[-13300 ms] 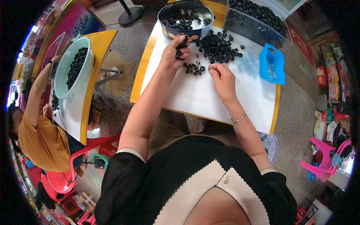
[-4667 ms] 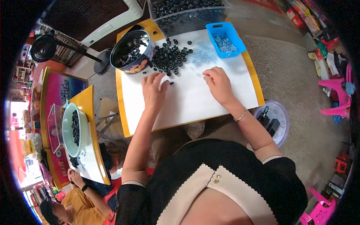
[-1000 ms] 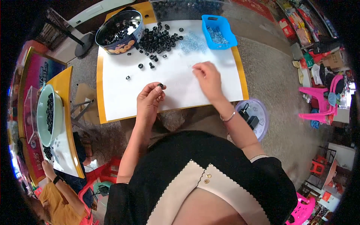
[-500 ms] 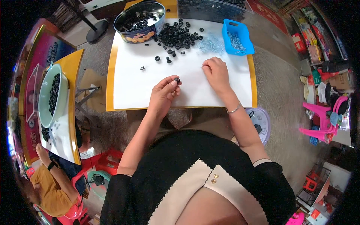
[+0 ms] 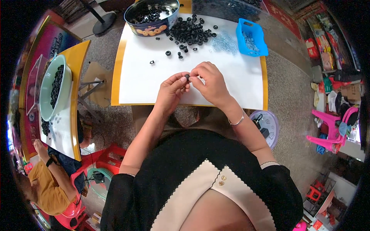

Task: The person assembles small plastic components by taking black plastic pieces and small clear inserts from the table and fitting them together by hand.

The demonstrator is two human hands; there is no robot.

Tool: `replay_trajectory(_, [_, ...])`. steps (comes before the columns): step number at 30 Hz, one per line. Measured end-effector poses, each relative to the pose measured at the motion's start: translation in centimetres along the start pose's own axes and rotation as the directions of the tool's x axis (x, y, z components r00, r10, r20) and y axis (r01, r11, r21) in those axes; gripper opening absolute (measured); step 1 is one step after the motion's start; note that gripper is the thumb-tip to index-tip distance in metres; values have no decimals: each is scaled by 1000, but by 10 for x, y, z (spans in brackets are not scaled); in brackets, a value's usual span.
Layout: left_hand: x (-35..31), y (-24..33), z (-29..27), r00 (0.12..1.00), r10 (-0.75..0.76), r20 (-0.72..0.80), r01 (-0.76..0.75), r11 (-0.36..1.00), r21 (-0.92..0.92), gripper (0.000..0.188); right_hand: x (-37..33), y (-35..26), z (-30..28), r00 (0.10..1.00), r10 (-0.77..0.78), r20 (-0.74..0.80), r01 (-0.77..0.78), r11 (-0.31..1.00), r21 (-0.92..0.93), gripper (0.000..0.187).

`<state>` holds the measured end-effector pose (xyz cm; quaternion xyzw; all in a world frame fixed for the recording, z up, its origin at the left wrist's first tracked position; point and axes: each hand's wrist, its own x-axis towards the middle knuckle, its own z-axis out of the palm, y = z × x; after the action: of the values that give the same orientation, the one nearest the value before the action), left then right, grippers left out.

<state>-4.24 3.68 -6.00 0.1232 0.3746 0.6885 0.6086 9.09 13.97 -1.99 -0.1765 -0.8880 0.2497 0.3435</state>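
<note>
A small black rubber ring is being pinched between the fingertips of the left hand and the right hand, both grasping it just above the near edge of the white-topped, yellow-rimmed desk. A heap of loose black rubber rings is lying near the far edge, with a few strays scattered toward the middle. A round dark-blue tin of rings is sitting at the far left corner, and a blue plastic tray is resting by the far right corner.
</note>
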Motion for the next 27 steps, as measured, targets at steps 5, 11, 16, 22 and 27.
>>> replay_trajectory(5, [-1,6,-6,996,-67,52,65,997,44,24,0,-2,-7,936,286,208,-337,899,279,9])
replay_trajectory(11, [0,11,-20,971,-158,182,152,987,46,25,9,3,-7,663,435,609,-746,323,582,10])
replay_trajectory(16, [2,11,-23,982,-50,184,80,984,-156,27,30,34,17,853,491,178,-518,749,413,11])
replay_trajectory(22, [2,8,-24,971,-34,235,86,973,-216,29,58,56,47,973,211,-88,-227,938,-262,14])
replay_trajectory(27, [0,10,-22,975,-64,215,107,975,-197,28,55,59,58,969,231,-82,-245,917,-316,17])
